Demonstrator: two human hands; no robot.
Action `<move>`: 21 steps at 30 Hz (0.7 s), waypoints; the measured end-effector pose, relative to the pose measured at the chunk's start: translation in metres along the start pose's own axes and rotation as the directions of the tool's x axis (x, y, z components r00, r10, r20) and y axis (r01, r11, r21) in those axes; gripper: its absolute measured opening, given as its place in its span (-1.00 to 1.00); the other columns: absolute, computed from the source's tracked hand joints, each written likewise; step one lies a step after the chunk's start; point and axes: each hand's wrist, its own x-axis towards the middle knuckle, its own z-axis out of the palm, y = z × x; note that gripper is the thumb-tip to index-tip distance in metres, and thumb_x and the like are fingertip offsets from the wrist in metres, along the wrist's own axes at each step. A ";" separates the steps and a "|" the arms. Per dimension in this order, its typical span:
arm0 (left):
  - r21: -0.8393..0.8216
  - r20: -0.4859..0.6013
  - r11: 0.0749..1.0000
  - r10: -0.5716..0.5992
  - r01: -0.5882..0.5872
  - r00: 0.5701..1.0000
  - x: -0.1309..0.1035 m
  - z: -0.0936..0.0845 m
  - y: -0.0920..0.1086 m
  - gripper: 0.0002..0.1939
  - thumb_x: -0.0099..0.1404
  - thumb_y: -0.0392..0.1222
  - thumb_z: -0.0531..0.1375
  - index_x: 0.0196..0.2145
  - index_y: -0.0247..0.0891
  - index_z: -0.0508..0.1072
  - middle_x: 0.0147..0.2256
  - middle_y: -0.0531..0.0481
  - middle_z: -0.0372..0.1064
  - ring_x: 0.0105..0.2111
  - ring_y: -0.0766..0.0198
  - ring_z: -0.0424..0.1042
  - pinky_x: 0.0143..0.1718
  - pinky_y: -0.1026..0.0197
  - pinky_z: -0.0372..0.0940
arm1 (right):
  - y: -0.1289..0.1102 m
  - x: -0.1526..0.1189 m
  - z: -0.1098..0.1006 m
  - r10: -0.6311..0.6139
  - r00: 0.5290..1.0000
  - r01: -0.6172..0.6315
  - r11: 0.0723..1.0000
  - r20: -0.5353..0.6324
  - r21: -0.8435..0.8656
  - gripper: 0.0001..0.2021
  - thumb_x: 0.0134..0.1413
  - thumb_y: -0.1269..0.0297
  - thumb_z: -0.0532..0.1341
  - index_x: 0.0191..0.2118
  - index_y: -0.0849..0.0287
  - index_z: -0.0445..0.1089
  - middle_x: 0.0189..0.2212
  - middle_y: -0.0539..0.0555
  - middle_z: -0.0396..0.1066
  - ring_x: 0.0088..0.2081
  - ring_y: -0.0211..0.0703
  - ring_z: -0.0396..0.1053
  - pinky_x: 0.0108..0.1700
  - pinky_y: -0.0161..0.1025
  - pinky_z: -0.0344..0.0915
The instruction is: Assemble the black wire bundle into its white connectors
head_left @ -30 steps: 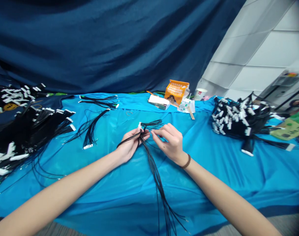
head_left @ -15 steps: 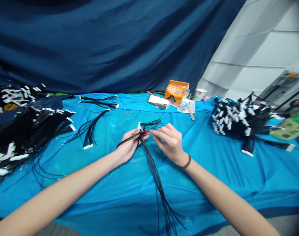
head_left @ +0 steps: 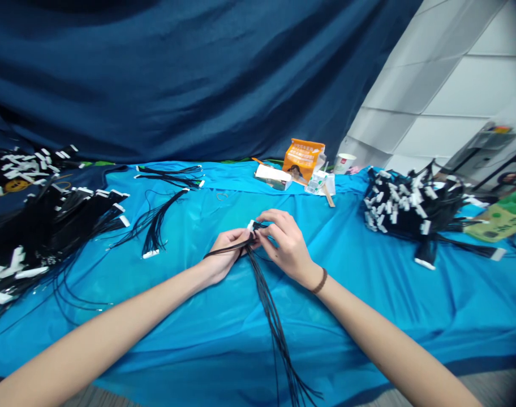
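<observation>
My left hand [head_left: 229, 254] is closed around a black wire harness [head_left: 269, 308] close to its white connector [head_left: 251, 225]. From that grip the long wires hang down over the front of the blue-covered table, fanning out toward their ends. My right hand [head_left: 287, 243] meets the left one at the connector, its fingers bent and pinched on the harness wires beside it. Exactly which wires lie between the right fingertips is hidden. One loop of wire runs left across the back of my left fingers.
Piles of black harnesses with white connectors lie at the left [head_left: 63, 220] and the right [head_left: 411, 198]. A single harness [head_left: 156, 226] rests left of my hands. Behind stand an orange bag [head_left: 304, 158], a small box [head_left: 272, 174] and a paper cup [head_left: 344, 163].
My right fingers have closed in on the harness near the connector, where they were a little apart to its right. The connector and my left fingers have shifted slightly right and down.
</observation>
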 end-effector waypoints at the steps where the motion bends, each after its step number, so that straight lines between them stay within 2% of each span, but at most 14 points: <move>1: -0.001 0.001 1.000 -0.005 0.005 1.000 0.000 0.001 0.000 -0.80 0.07 -0.15 0.23 -0.45 -0.39 0.49 -0.44 -0.03 0.39 -0.42 0.38 0.33 -0.24 0.28 0.26 | 0.000 -0.001 0.001 -0.006 1.000 0.005 0.999 0.023 0.034 -0.91 0.09 0.47 0.07 -0.39 0.20 0.25 -0.16 0.16 0.36 -0.06 -0.10 0.24 -0.07 -0.12 0.23; 4: 0.001 0.007 1.000 -0.020 0.020 1.000 -0.001 0.000 0.000 -0.79 0.06 -0.14 0.24 -0.46 -0.39 0.48 -0.46 -0.02 0.38 -0.44 0.39 0.32 -0.25 0.28 0.24 | 0.001 -0.003 0.002 -0.004 0.998 -0.003 0.996 0.070 0.094 -0.90 0.10 0.48 0.03 -0.36 0.18 0.23 -0.11 0.17 0.35 -0.08 -0.13 0.29 -0.09 -0.13 0.26; 9: -0.018 0.025 1.000 -0.021 0.021 0.999 -0.002 -0.002 -0.003 -0.80 0.08 -0.15 0.23 -0.45 -0.38 0.48 -0.43 -0.03 0.39 -0.40 0.36 0.33 -0.23 0.25 0.24 | 0.001 -0.005 0.002 0.019 0.996 -0.029 0.993 0.088 0.118 -0.91 0.12 0.47 0.04 -0.37 0.17 0.22 -0.15 0.15 0.37 -0.15 -0.13 0.33 -0.16 -0.16 0.29; 13: -0.064 0.031 0.997 -0.050 0.052 0.998 -0.001 -0.002 -0.003 -0.86 0.04 -0.23 0.26 -0.44 -0.38 0.48 -0.40 -0.04 0.41 -0.34 0.32 0.36 -0.17 0.20 0.24 | 0.003 -0.005 0.004 0.015 0.997 -0.025 0.990 0.073 0.139 -0.90 0.13 0.46 0.04 -0.36 0.18 0.24 -0.16 0.15 0.38 -0.16 -0.18 0.33 -0.16 -0.20 0.31; 15: -0.110 0.010 0.992 -0.066 0.067 0.998 0.001 -0.002 -0.001 -0.89 0.01 -0.29 0.27 -0.45 -0.38 0.48 -0.39 -0.04 0.41 -0.32 0.29 0.37 -0.15 0.17 0.25 | 0.004 -0.005 0.004 0.003 0.999 -0.008 0.990 0.037 0.139 -0.91 0.13 0.46 0.05 -0.29 0.20 0.27 -0.14 0.18 0.36 -0.11 -0.18 0.31 -0.12 -0.21 0.31; 18: -0.195 -0.031 0.978 -0.076 0.068 0.997 0.006 -0.007 0.001 -0.92 0.00 -0.36 0.26 -0.45 -0.37 0.48 -0.40 -0.03 0.41 -0.34 0.32 0.37 -0.21 0.22 0.27 | 0.005 -0.005 0.002 -0.112 0.993 0.114 0.992 -0.034 0.052 -0.83 0.12 0.48 0.08 -0.15 0.26 0.28 -0.09 0.24 0.32 -0.02 -0.13 0.24 -0.04 -0.16 0.28; 21: -0.245 -0.051 0.965 -0.112 0.097 0.992 0.012 -0.015 0.002 -0.93 0.03 -0.39 0.22 -0.45 -0.35 0.47 -0.46 0.00 0.39 -0.44 0.40 0.35 -0.36 0.34 0.26 | 0.004 -0.005 -0.001 -0.331 0.944 0.330 0.939 0.003 -0.095 -0.83 0.12 0.48 0.09 -0.16 0.24 0.32 -0.14 0.17 0.38 -0.03 -0.11 0.25 -0.03 -0.10 0.25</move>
